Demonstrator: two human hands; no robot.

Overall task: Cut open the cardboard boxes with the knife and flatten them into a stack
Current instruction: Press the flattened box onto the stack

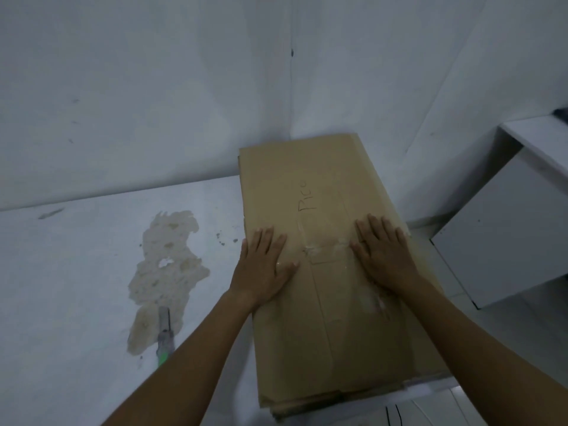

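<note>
Evidently finishing the flattening step, the left hand (264, 262) and right hand (384, 253) are pressing, fingers straight and spread, on the stacked brown cardboard (307, 167), smooth and tape-scarred between them, while the green-handled knife (164, 339) is lying left of the left hand on the stained tabletop (76, 272), needing regrasping for any next box.

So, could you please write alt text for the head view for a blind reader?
The left hand and right hand press flat on a stack of flattened cardboard boxes in a white-walled corner. A green-handled utility knife lies to its left, by a brownish stain.
</note>
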